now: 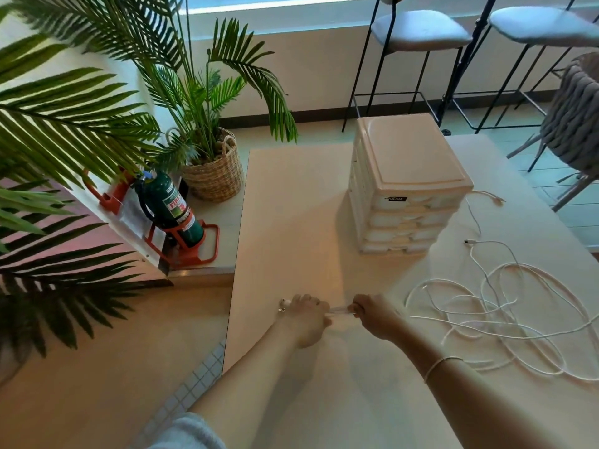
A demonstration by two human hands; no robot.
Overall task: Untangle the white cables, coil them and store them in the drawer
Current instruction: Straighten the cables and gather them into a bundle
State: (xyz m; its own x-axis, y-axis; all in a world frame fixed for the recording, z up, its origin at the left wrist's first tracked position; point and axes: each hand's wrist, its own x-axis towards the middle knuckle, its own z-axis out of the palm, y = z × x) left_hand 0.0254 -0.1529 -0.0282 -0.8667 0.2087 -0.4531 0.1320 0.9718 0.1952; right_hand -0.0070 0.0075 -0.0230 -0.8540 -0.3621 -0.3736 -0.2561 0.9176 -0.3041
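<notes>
A loose tangle of white cables [505, 315] lies on the right part of the pale table [291, 222], with a plug end [468, 242] and another end [497, 199] trailing toward the drawer unit. The cream plastic drawer unit [405, 186] stands at the back of the table with its drawers shut. My left hand [304, 319] and my right hand [376, 315] are close together near the table's left front. Both grip a short stretch of white cable [338, 310] pulled between them. A small white end [284, 304] shows at my left hand.
Left of the table stand a palm in a wicker basket [217, 173], a green fire extinguisher [171, 209] on an orange stand, and large palm fronds [58, 131]. Bar stools [421, 30] and a grey woven chair [577, 115] stand behind and to the right.
</notes>
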